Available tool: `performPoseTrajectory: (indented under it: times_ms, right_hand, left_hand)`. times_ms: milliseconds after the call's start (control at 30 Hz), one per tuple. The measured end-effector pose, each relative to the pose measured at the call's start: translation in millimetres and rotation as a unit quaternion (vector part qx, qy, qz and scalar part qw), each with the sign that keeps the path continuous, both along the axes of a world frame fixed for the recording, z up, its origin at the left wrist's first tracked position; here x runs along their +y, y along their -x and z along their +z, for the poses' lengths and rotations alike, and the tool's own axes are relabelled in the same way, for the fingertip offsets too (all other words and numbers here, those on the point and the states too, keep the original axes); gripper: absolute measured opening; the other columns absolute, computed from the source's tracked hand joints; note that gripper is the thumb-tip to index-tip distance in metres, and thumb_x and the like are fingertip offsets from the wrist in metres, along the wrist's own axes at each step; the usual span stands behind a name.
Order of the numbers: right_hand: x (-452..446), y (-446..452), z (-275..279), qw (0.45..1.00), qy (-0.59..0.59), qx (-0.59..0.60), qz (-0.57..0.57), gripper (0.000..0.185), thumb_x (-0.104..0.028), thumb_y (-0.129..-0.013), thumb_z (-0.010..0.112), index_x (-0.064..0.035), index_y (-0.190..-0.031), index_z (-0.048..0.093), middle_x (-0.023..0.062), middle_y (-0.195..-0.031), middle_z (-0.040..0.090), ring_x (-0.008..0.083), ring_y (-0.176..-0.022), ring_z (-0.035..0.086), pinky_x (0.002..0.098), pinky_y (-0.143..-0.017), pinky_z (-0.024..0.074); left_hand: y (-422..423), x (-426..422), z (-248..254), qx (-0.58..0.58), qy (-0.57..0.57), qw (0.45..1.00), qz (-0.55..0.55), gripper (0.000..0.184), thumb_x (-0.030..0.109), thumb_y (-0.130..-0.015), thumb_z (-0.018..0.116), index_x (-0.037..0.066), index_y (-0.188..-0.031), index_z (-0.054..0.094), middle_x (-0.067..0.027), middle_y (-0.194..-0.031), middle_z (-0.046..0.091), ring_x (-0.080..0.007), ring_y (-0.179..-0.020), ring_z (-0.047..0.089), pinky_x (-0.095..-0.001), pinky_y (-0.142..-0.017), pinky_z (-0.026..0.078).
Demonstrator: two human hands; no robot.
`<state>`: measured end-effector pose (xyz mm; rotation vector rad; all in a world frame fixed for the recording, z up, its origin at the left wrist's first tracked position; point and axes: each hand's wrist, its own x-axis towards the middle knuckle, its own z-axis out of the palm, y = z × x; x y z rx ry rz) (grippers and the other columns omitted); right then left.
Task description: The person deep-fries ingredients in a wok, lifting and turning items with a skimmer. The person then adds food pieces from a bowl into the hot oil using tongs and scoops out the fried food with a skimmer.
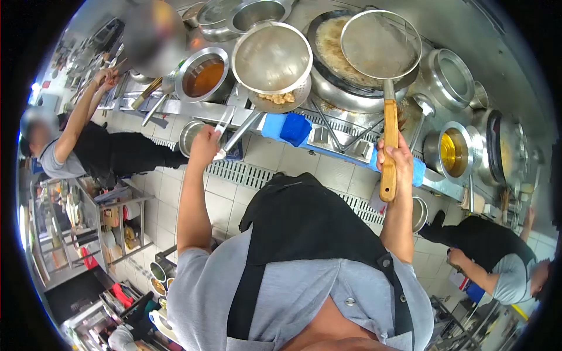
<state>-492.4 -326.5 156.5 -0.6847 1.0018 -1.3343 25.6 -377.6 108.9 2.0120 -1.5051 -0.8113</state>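
Observation:
My right hand (398, 158) is closed around the wooden handle of a fine-mesh strainer (380, 44), whose round mesh is over a wok (333, 38) of bubbling, foamy liquid. To the left, my left hand (205, 146) is closed at the lower end of a metal handle. That handle runs up to a perforated skimmer (295, 98) holding browned food pieces (277, 97). A second round mesh strainer (272, 57) covers most of the skimmer. Beside my left fingers are pale metal strips (224, 120); their kind is unclear.
A pot of reddish-brown liquid (205, 76) stands left on the range, and a pot of yellow oil (451, 152) stands right. Blue cloths (295, 130) lie along the front edge. A ladle (422, 105) rests near the wok. Co-workers stand at left (93, 140) and right (486, 251).

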Motion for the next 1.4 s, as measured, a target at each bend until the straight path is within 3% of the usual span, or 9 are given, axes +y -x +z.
performPoseTrajectory:
  times_ms: [167, 467, 633, 733, 800, 900, 967, 1067, 1400]
  right_hand:
    - [-10, -13, 14, 1.000, 0.016, 0.011, -0.017, 0.065, -0.008, -0.089, 0.056, -0.0053, -0.151, 0.041, 0.0092, -0.098, 0.060, 0.0126, -0.066, 0.058, 0.0254, -0.051, 0.0495]
    - [4, -69, 43, 0.995, -0.010, 0.034, -0.089, 0.063, -0.012, -0.088, 0.059, -0.0018, -0.148, 0.042, 0.0087, -0.099, 0.060, 0.0110, -0.065, 0.057, 0.0221, -0.051, 0.0471]
    - [12, -85, 51, 0.993, -0.006, 0.026, -0.112, 0.063, -0.012, -0.088, 0.060, -0.0021, -0.148, 0.043, 0.0085, -0.099, 0.060, 0.0109, -0.065, 0.058, 0.0220, -0.051, 0.0471]
    - [9, -85, 48, 0.993, -0.015, 0.027, -0.116, 0.064, -0.011, -0.087, 0.060, -0.0021, -0.148, 0.042, 0.0085, -0.099, 0.060, 0.0114, -0.065, 0.057, 0.0230, -0.051, 0.0468]
    - [6, -87, 53, 0.993, -0.013, 0.048, -0.110, 0.058, -0.014, -0.088, 0.058, 0.0010, -0.143, 0.045, 0.0077, -0.099, 0.058, 0.0091, -0.067, 0.054, 0.0209, -0.053, 0.0442]
    - [-4, -77, 51, 0.996, -0.031, 0.035, -0.080, 0.055, -0.015, -0.089, 0.058, 0.0017, -0.140, 0.046, 0.0074, -0.098, 0.058, 0.0092, -0.068, 0.053, 0.0210, -0.053, 0.0433]
    - [-19, -54, 38, 0.999, -0.023, -0.016, -0.040, 0.054, -0.012, -0.089, 0.056, 0.0029, -0.139, 0.044, 0.0092, -0.099, 0.057, 0.0102, -0.067, 0.051, 0.0217, -0.053, 0.0423]
    - [-38, -24, 13, 0.995, -0.016, -0.103, 0.000, 0.054, -0.010, -0.089, 0.055, 0.0033, -0.140, 0.042, 0.0123, -0.101, 0.055, 0.0114, -0.065, 0.049, 0.0234, -0.051, 0.0424]
    - [-20, 34, 1, 0.994, -0.027, -0.094, 0.041, 0.053, -0.009, -0.088, 0.059, -0.0017, -0.139, 0.048, 0.0089, -0.097, 0.061, 0.0135, -0.065, 0.056, 0.0270, -0.050, 0.0470]
  left_hand:
    - [-3, -132, 1, 0.121, 0.106, 0.987, -0.020, 0.017, 0.017, -0.094, 0.059, 0.001, -0.087, 0.059, -0.0073, -0.066, 0.060, -0.0174, -0.055, 0.062, -0.0346, -0.049, 0.048]
    - [-21, -309, 10, 0.282, -0.089, 0.955, -0.033, 0.027, 0.031, -0.102, 0.061, 0.004, -0.101, 0.062, -0.0058, -0.090, 0.067, -0.0145, -0.073, 0.063, -0.0257, -0.055, 0.047]
    - [-32, -229, 50, 0.411, -0.100, 0.906, 0.024, 0.062, 0.056, -0.104, 0.046, -0.003, -0.117, 0.062, -0.0175, -0.108, 0.071, -0.0229, -0.093, 0.071, -0.0342, -0.079, 0.058]
    - [-80, -178, -36, 0.477, -0.116, 0.871, -0.004, 0.088, 0.077, -0.096, 0.035, -0.003, -0.123, 0.059, -0.0190, -0.117, 0.070, -0.0258, -0.100, 0.071, -0.0405, -0.090, 0.055]
    - [-77, -124, -86, 0.335, -0.200, 0.921, 0.001, 0.077, 0.071, -0.097, 0.045, 0.003, -0.128, 0.060, -0.0110, -0.111, 0.072, -0.0223, -0.095, 0.069, -0.0384, -0.088, 0.054]
    - [-53, -77, -133, 0.149, -0.280, 0.925, -0.208, 0.044, 0.045, -0.093, 0.068, 0.006, -0.113, 0.065, -0.0072, -0.093, 0.070, -0.0166, -0.078, 0.066, -0.0298, -0.066, 0.053]
    - [-18, -62, -100, 0.336, -0.329, 0.877, -0.102, 0.032, 0.036, -0.091, 0.072, 0.004, -0.097, 0.066, -0.0054, -0.084, 0.067, -0.0138, -0.068, 0.062, -0.0261, -0.057, 0.048]
    - [-8, -66, -92, 0.383, -0.304, 0.864, -0.121, 0.025, 0.028, -0.091, 0.071, 0.006, -0.087, 0.061, -0.0019, -0.076, 0.062, -0.0108, -0.058, 0.056, -0.0254, -0.050, 0.043]
    - [73, 37, 15, 0.299, -0.184, 0.935, -0.059, 0.015, 0.018, -0.088, 0.066, 0.004, -0.091, 0.060, -0.0022, -0.068, 0.057, -0.0108, -0.050, 0.053, -0.0273, -0.044, 0.041]
